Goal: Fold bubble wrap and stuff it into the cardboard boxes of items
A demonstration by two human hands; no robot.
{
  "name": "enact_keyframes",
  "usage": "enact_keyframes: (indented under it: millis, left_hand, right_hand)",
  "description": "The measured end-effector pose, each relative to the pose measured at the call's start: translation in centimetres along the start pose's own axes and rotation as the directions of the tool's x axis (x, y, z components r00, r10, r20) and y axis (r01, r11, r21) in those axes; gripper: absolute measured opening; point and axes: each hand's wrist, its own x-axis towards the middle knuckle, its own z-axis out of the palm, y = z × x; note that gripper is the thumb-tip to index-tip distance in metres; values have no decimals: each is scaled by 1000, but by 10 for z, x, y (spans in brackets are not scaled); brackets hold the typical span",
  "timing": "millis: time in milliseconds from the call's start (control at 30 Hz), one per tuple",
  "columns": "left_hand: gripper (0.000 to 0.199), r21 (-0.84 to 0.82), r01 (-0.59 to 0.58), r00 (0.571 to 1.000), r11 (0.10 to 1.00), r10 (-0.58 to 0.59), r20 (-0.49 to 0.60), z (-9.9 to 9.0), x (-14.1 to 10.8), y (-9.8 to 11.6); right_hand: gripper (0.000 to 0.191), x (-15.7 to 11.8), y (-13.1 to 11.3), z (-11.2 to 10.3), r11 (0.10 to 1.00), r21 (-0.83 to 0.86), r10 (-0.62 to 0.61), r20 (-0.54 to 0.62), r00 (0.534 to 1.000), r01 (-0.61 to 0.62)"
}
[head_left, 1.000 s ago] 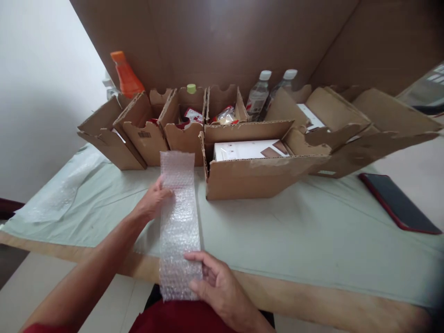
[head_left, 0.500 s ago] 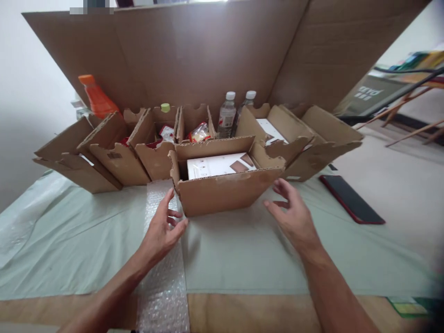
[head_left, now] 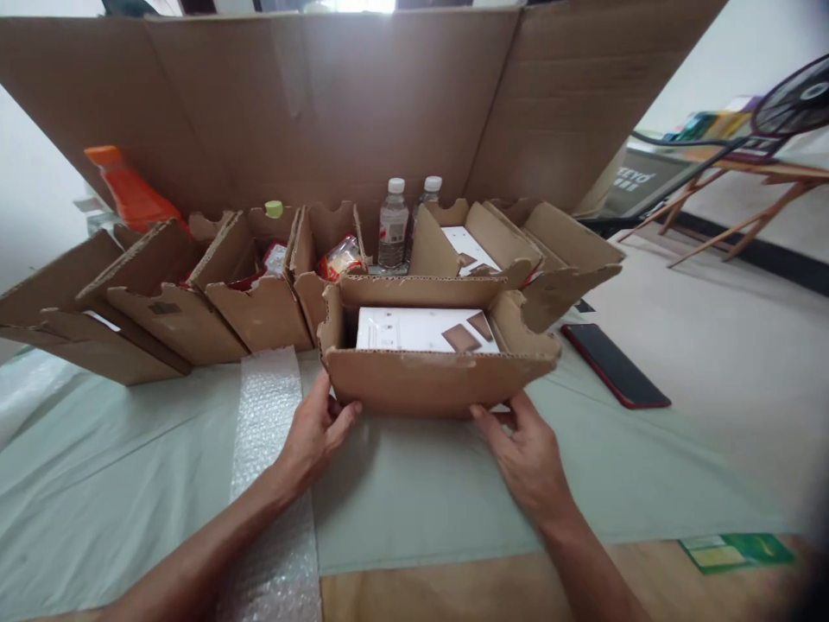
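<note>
In front of me an open cardboard box (head_left: pixel 414 384) stands on the pale green cloth, its long side facing me. Inside it lies a white carton (head_left: pixel 414 330) with brown squares printed on it. My left hand (head_left: pixel 320 428) grips the box's lower left corner, thumb on the front and the other fingers behind the end. At the lower right corner my right hand (head_left: pixel 522 441) has hold of the box in the same way, its fingertips partly hidden. A strip of bubble wrap (head_left: pixel 268 449) runs beneath my left forearm.
Behind stands a row of cardboard bins (head_left: pixel 262 307) with packets inside. Two water bottles (head_left: pixel 392 229) and an orange bottle (head_left: pixel 133 194) stand near a tall cardboard panel (head_left: pixel 337 104). A dark phone (head_left: pixel 615 364) lies at right, a green packet (head_left: pixel 735 551) at the front edge.
Both hands have closed onto the lower ends of the box, from being apart and spread beside it. The box now faces me more squarely. The view has shifted to the right.
</note>
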Motion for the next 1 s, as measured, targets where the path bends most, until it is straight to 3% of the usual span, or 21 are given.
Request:
enact_keyframes:
  millis: [100,200,267,333,400,467,533,600,667,733,767,833,1000]
  left_hand:
    - [52,-26,-35,999,999,35,21,7,11,3]
    - [70,-5,-103,995,995,103,9,-2,-2,-1]
    - [69,87,-146,988,985,150,-37,-22,-20,-7]
    - [55,229,-146,980,962,172,-102,-53,-43,-16]
    - [39,352,-91,972,932,160,-173,-88,-66,-25]
    - [31,418,-6,963,908,118,-241,-118,-90,-32]
    - [28,439,39,956,898,94,-277,-138,-114,-36]
    - [25,451,31,963,892,95,-254,-147,-135,-37]
    - [25,460,-47,977,887,137,-165,-147,-153,-35]
    - [28,453,-160,978,877,202,-45,-143,-169,-33]
    - [31,440,-216,972,871,235,11,-140,-176,-32]
    - [38,416,-290,956,862,275,97,-136,-187,-32]
    - [60,411,-333,935,849,241,260,-132,-209,-34]
  right_hand:
    - [42,19,12,12,993,118,-24,1,1000,24]
    - [55,11,24,14,976,216,8,-16,1000,-5]
    - [62,-9,30,8,982,175,71,-35,997,-64]
    - [53,-35,29,1,994,66,86,-31,996,-83]
    - [35,-60,22,-1,999,-34,-2,16,1000,3]
    - [22,-82,8,8,979,-64,-187,133,973,196]
    - [23,-101,-10,24,903,-15,-405,311,860,430]
    - [31,-117,-26,42,778,78,-574,491,655,623]
    - [39,-130,-37,56,670,137,-627,630,458,729]
    - [48,-141,-42,64,604,140,-596,732,329,785]
    - [51,-145,-43,67,580,132,-577,764,290,804]
    - [55,-152,-44,72,537,113,-573,776,264,836]
    - [28,-157,-54,92,544,115,-659,671,339,831]
